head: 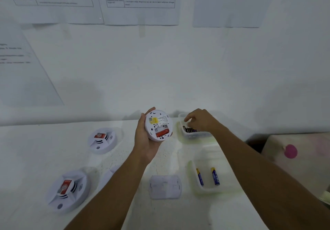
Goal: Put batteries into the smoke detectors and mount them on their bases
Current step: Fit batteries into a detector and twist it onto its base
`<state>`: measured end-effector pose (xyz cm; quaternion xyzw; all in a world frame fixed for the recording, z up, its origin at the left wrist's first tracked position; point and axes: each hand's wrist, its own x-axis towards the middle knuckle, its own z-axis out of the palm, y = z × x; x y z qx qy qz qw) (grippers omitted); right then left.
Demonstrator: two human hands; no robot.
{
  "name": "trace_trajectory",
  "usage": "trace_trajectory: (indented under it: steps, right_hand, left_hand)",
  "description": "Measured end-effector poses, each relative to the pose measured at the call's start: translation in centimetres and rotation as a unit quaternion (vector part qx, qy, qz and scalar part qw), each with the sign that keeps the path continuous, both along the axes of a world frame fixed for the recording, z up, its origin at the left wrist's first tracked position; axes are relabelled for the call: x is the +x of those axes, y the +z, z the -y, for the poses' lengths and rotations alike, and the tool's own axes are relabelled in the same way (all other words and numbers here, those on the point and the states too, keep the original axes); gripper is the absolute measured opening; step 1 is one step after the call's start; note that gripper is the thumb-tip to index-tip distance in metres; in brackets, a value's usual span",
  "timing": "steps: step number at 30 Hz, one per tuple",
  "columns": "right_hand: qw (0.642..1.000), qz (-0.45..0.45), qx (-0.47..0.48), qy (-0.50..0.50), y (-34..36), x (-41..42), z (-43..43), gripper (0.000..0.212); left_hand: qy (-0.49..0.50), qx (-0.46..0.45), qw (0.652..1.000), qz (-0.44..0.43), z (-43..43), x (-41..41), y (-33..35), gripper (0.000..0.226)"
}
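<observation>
Hovering above the white worktop [44, 140], the left hand [142, 140] wraps its fingers round an upturned smoke detector [158, 122], a red battery [162, 132] in its bay. The right hand [200, 121] dips curled fingers into the far battery tub [194, 135]; whether they pinch one cannot be told.

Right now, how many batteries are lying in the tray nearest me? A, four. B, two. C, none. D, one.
B: just two batteries lie apart and roughly parallel in the nearer tray.
</observation>
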<state>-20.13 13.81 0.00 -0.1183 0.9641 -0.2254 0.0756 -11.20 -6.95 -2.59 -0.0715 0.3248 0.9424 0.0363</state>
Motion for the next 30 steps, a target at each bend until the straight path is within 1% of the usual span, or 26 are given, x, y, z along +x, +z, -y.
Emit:
trace_trajectory:
  steps: [2, 6, 11, 16, 19, 21, 23, 25, 27, 30]
  right_hand:
    - [0.999, 0.027, 0.023, 0.011, -0.4, -0.7, 0.5, 0.021]
    - [0.998, 0.062, 0.012, 0.018, -0.7, -1.2, 0.8, 0.017]
    - [0.998, 0.063, -0.027, 0.009, -1.0, -1.1, 0.5, 0.009]
    - [0.997, 0.052, -0.059, 0.005, -0.8, -0.5, 0.0, 0.010]
    - [0.993, 0.023, -0.117, -0.013, -0.3, 0.7, -0.4, 0.010]
    - [0.984, -0.020, -0.176, -0.033, 0.8, 2.0, -0.5, 0.014]
    - [0.963, -0.047, -0.259, -0.048, 2.6, 3.9, -0.2, 0.017]
    - [0.942, -0.043, -0.330, -0.035, 4.4, 6.3, 0.6, 0.014]
    - [0.933, -0.039, -0.358, -0.001, 5.3, 8.8, 1.9, 0.012]
    - [0.933, -0.063, -0.353, 0.031, 5.0, 11.6, 4.2, 0.011]
  left_hand:
    - [0.000, -0.009, 1.000, -0.006, 0.2, -0.3, 0.1, 0.042]
    - [0.001, -0.023, 1.000, -0.010, 0.4, -0.8, 0.2, 0.041]
    - [0.004, -0.015, 1.000, -0.003, 0.4, -1.0, -0.4, 0.042]
    - [-0.005, -0.011, 1.000, -0.003, 0.1, -0.8, -0.4, 0.040]
    - [-0.009, -0.002, 1.000, 0.000, 0.1, -0.5, -0.2, 0.039]
    - [-0.010, 0.001, 1.000, 0.002, 0.0, -0.3, 0.1, 0.040]
    - [-0.012, 0.004, 1.000, 0.002, -0.1, -0.1, 0.4, 0.041]
    - [-0.014, -0.002, 1.000, -0.002, -0.4, 0.4, 0.8, 0.043]
    - [-0.017, -0.011, 1.000, -0.005, -0.7, 1.0, 1.1, 0.047]
    - [-0.023, -0.028, 0.999, -0.013, -0.8, 2.2, 1.6, 0.047]
